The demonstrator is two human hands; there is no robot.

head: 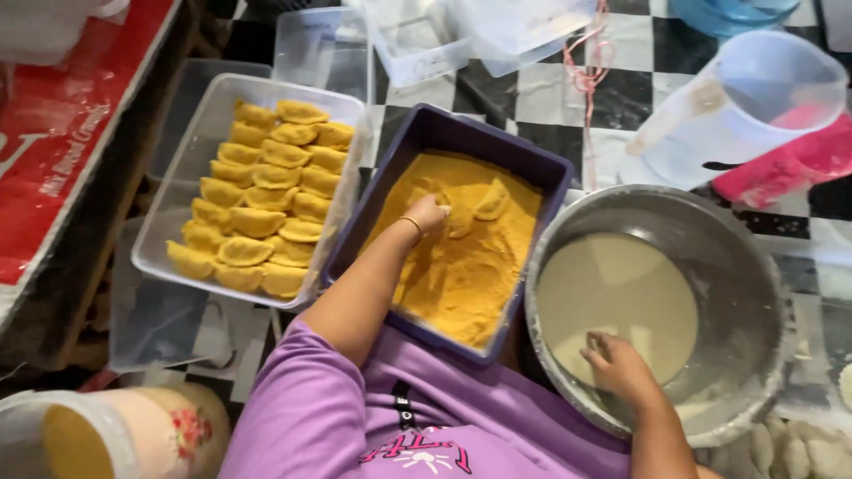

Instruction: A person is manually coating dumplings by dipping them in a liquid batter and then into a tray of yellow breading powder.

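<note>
My left hand [428, 213], with a thin bracelet at the wrist, reaches into a dark blue tray [444, 129] filled with orange breadcrumbs [461, 275]. Its fingers press on a crumb-covered half-moon pastry [459, 222], with another coated pastry [493, 200] lying just to the right. My right hand [621, 365] dips into the pale batter [621, 297] inside a large metal bowl [754, 293], fingertips in the liquid. Whether it holds anything under the batter is hidden.
A clear plastic tray [177, 195] at left holds several rows of coated pastries [266, 204]. Uncoated pale pastries [799, 448] lie at lower right. A clear jug [754, 106], a red cloth [790, 164], empty clear boxes [417, 35] and a tub [80, 435] surround the work area.
</note>
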